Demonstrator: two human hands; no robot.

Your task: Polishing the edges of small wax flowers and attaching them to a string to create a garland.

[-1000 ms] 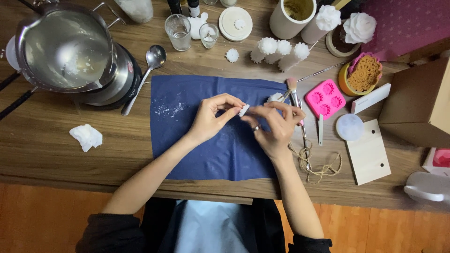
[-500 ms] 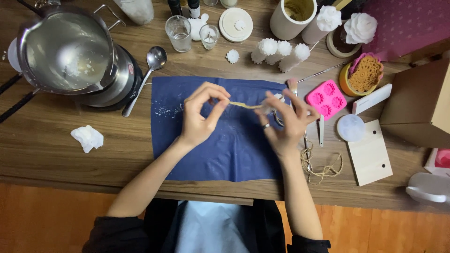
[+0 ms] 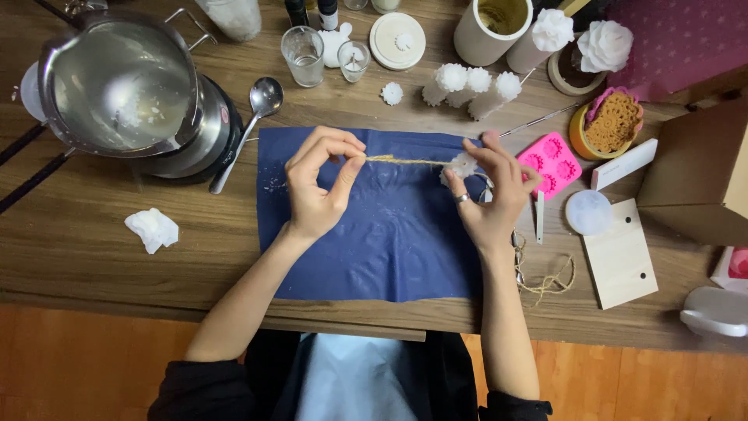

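The person's left hand (image 3: 319, 187) pinches one end of a short length of jute twine (image 3: 405, 160) between thumb and forefinger, the other fingers curled loosely above. The right hand (image 3: 491, 195), a ring on one finger, grips a small white flower-shaped wax piece (image 3: 461, 165) at the twine's other end. The twine runs taut and nearly level between the two hands, held just above a blue cloth (image 3: 374, 249) spread on the wooden tabletop (image 3: 93, 265).

At 10 o'clock from the hands a steel pouring pot (image 3: 117, 86) sits on a dark round heater, with a metal spoon (image 3: 249, 125) lying just beside it, bowl up. A crumpled white tissue (image 3: 152, 230) lies at 9 o'clock, well apart from the cloth. At 12 o'clock stand two small glasses (image 3: 304, 54) and a cluster of white flower-topped candles (image 3: 467, 90). At 3 o'clock, just beside the right hand, a pink silicone mould (image 3: 557, 156) with flower cavities touches the cloth's edge; beyond it lie a white round disc (image 3: 588, 212) and a pale rectangular board (image 3: 619, 253) with holes. A loose tangle of more twine (image 3: 545, 277) rests at 5 o'clock from the right hand. A brown cardboard box (image 3: 697, 171) stands at the far right.
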